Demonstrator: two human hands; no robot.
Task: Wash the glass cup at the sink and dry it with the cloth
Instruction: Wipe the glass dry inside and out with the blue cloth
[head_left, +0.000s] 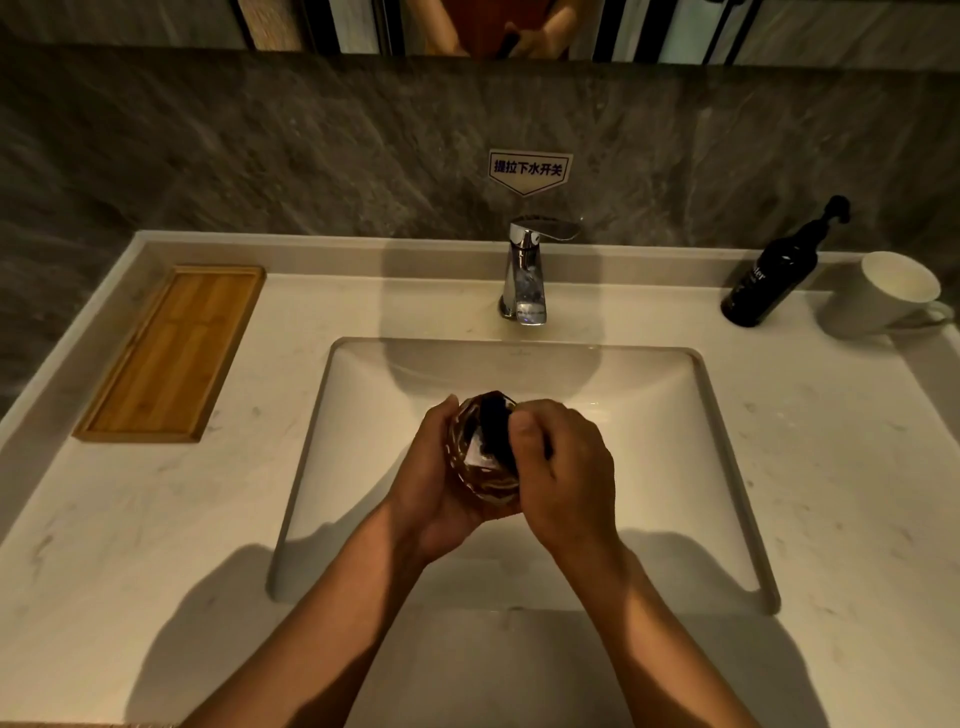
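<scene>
A faceted glass cup (480, 480) is held over the middle of the white sink basin (675, 415), its mouth tilted away from me. My left hand (436, 483) cups it from the left and below. My right hand (563, 467) is closed at the cup's right side, fingers reaching into its mouth with something dark (493, 421) there, possibly a cloth; I cannot tell. The chrome tap (527, 270) stands behind the basin with no water visibly running.
A wooden tray (171, 353) lies on the counter at the left. A black pump bottle (774, 270) and a white mug (888, 293) stand at the back right. A grey stone wall with a small sign (529, 170) rises behind the tap.
</scene>
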